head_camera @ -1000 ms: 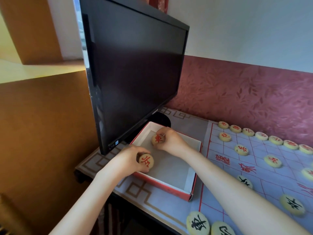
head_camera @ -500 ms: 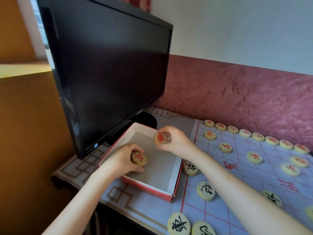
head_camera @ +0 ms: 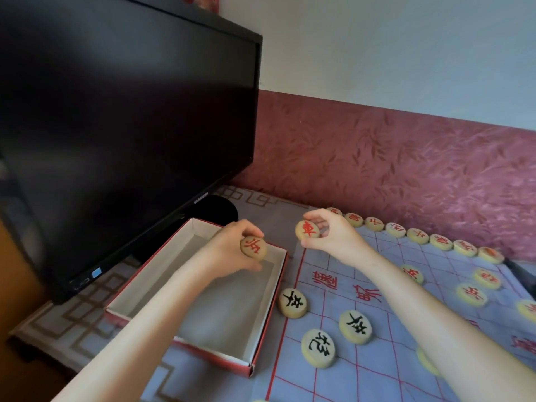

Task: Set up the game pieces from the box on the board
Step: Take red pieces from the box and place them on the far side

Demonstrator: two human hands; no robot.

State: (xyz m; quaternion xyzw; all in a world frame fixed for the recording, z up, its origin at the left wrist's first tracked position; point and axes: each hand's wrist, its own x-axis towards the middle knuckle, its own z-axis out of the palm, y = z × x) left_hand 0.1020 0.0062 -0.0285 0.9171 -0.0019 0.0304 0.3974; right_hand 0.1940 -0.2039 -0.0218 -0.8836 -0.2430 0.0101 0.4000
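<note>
Each hand grips 1 round, cream-coloured game piece with a red character on its face. The left hand [head_camera: 232, 250] is closed around its red-marked piece [head_camera: 253, 247], fingers over the top edge and thumb beneath, and holds it above the far end of the box [head_camera: 262, 329]. The right hand [head_camera: 330, 239] pinches the second red piece [head_camera: 307, 230] between thumb and fingertips, face toward the camera, above the near-left corner of the board [head_camera: 377, 381], just past the box's right wall. The box is shallow cardboard, red outside and pale grey-white inside, and its visible floor is bare. The board is a pale blue sheet ruled with red lines and printed with red characters. On it, 3 black-lettered pieces [head_camera: 293, 303] lie near the box, touching neither it nor each other, and a row of red-lettered pieces [head_camera: 417, 235] runs along the far edge by the wall, with a few more red ones [head_camera: 471, 294] set further right. Under the box and board lies a grey cloth [head_camera: 87, 323] with a brown fret pattern. A large black monitor [head_camera: 116, 126], screen dark, stands on a round black base behind and left of the box. The wall [head_camera: 377, 158] behind is maroon with a leaf pattern below and plain pale above.
</note>
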